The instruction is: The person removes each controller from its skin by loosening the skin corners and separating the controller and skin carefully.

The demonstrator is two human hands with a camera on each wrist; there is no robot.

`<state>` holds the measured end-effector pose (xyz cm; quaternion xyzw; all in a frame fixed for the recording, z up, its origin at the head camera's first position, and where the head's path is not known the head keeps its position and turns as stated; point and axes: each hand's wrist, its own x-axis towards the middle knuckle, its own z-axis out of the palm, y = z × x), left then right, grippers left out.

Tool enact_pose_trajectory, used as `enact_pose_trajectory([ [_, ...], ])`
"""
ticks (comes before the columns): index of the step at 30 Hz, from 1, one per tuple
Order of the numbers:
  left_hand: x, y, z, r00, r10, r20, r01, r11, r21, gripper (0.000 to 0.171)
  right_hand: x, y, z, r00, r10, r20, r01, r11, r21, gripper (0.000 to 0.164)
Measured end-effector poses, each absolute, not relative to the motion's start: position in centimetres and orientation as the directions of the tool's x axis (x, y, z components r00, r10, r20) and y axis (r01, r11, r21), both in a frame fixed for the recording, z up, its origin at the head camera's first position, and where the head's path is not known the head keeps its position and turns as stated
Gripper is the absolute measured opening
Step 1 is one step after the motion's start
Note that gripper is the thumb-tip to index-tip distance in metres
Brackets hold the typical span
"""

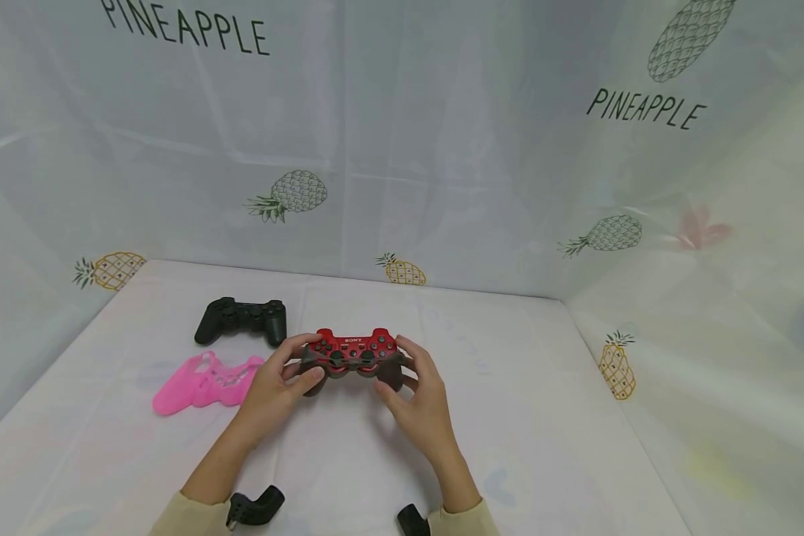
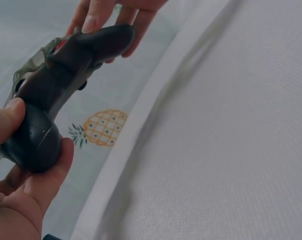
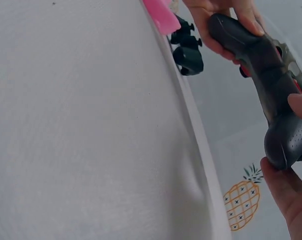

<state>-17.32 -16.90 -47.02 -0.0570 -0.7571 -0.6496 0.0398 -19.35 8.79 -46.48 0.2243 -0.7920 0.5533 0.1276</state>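
A red Sony game controller (image 1: 353, 345) is held above the table by both hands. A dark, smoky cover (image 1: 390, 374) lies over its handles and near edge, while the red face with its buttons and sticks shows. My left hand (image 1: 272, 391) grips the left handle, thumb on the near side and fingers behind. My right hand (image 1: 423, 406) holds the right handle between thumb and fingers. The left wrist view shows the cover's dark underside (image 2: 43, 90) from the side. In the right wrist view the cover (image 3: 268, 75) wraps the underside, with red at its edge.
A black controller (image 1: 241, 318) lies on the white table (image 1: 529, 387) at the back left. In front of it, a pink controller cover (image 1: 204, 383) lies partly behind my left hand. Pineapple-printed cloth (image 1: 442, 149) hangs behind and at the sides.
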Motion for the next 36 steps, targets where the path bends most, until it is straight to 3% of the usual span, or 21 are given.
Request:
enact_pose_trajectory([
  [7,-17.3,-16.8,-47.0,-0.992,-0.023,0.125,0.119,0.166,0.979,0.064,-19.4,8.7,-46.7,-0.869,-0.229,0.438,-0.49,0.281,-0.825,0.083],
  [15,-17.2,-17.0,-47.0,-0.988,-0.072,0.137,0.114,0.264,0.958,0.069,-19.5,8.7,-47.3,-0.9,-0.181,0.397,-0.434,0.262,-0.862,0.072],
  [28,-17.6,-17.3,-47.4,-0.972,0.087,0.219,0.235,0.297,0.925,0.102,-20.0,9.0,-47.7,-0.92,-0.126,0.37,-0.391,0.247,-0.887,0.068],
  [36,-17.6,-17.6,-47.7,-0.968,0.123,0.22,0.246,0.28,0.928,0.097,-20.2,9.6,-47.9,-0.938,-0.158,0.309,-0.343,0.278,-0.897,0.071],
])
